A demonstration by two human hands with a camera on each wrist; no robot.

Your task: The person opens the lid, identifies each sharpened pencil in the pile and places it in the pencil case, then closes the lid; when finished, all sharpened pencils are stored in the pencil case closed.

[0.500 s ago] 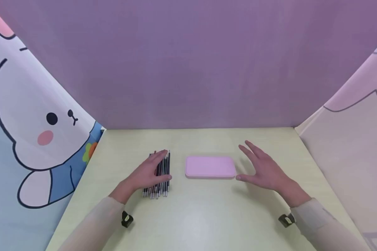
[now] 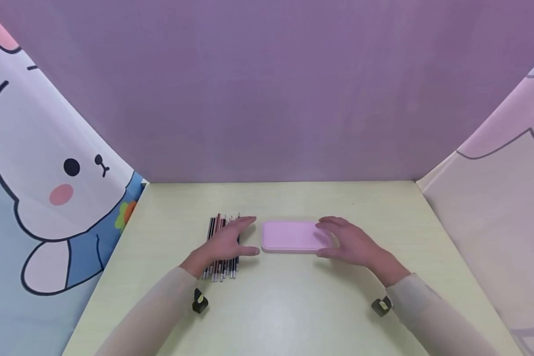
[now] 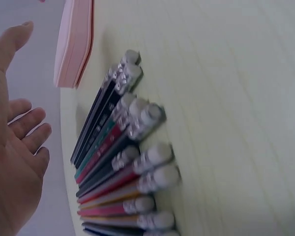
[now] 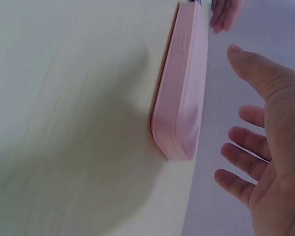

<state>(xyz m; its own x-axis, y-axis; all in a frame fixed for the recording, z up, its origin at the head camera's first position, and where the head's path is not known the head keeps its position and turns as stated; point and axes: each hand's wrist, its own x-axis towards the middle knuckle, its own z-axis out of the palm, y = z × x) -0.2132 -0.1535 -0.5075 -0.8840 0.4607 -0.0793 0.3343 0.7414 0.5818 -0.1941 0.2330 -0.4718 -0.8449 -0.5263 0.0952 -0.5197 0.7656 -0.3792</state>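
A closed pink pencil case (image 2: pixel 289 236) lies flat near the middle of the table. To its left is a row of pencils (image 3: pixel 113 167) in several colours, their eraser ends toward the person. My left hand (image 2: pixel 226 242) hovers over the pencils, thumb and fingers spread apart, fingertips pointing at the case's left end. Over the case's right end is my right hand (image 2: pixel 350 242), its thumb and fingers parted and overlapping the case in the head view. In the right wrist view the case stands apart from the fingers (image 4: pixel 243 162), and nothing is in the hand.
The pale wooden table (image 2: pixel 267 311) ends at a purple backdrop (image 2: pixel 276 99). A printed cloth with a cartoon rabbit (image 2: pixel 62 163) hangs at the left, and a pale printed cloth (image 2: pixel 494 217) at the right. Small dark cameras are worn at both wrists.
Both hands have moved inward: the left one rightward across the pencils toward the case, the right one leftward over the case's right end. The pencils and the case stay in place.
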